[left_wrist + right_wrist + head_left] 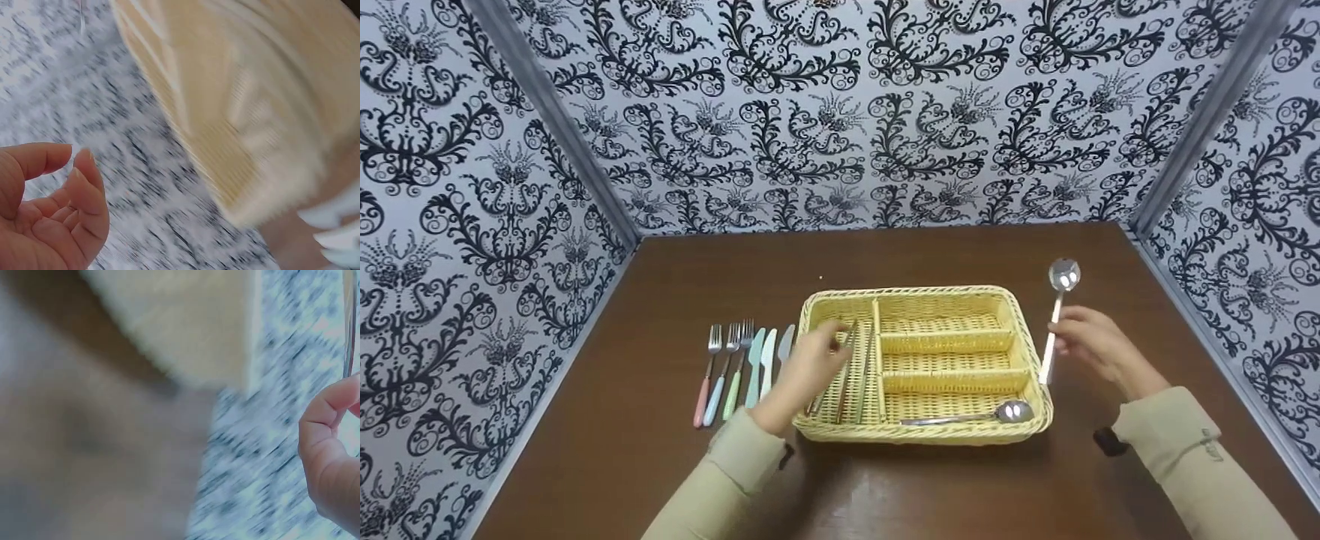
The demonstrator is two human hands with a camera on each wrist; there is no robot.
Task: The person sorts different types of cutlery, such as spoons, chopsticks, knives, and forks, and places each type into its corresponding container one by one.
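Observation:
A yellow wicker cutlery basket [922,291] with several compartments stands mid-table. My left hand [831,346] hovers over its long left compartment, where thin sticks [851,375] lie. In the left wrist view this hand [62,185] has loosely curled fingers and holds nothing, and the basket [253,112] is a blur. Just right of the basket, my right hand [1065,341] pinches the white handle of a metal spoon [1063,276], bowl pointing away from me. The right wrist view shows those fingers [332,439] on the spoon's shaft [350,326]. Another spoon [1011,411] lies in the basket's front compartment.
Three forks [727,367] and three knives [765,360] with pastel handles lie in a row on the brown table [930,487], just left of the basket. Black-and-white patterned walls [840,112] enclose the table on three sides.

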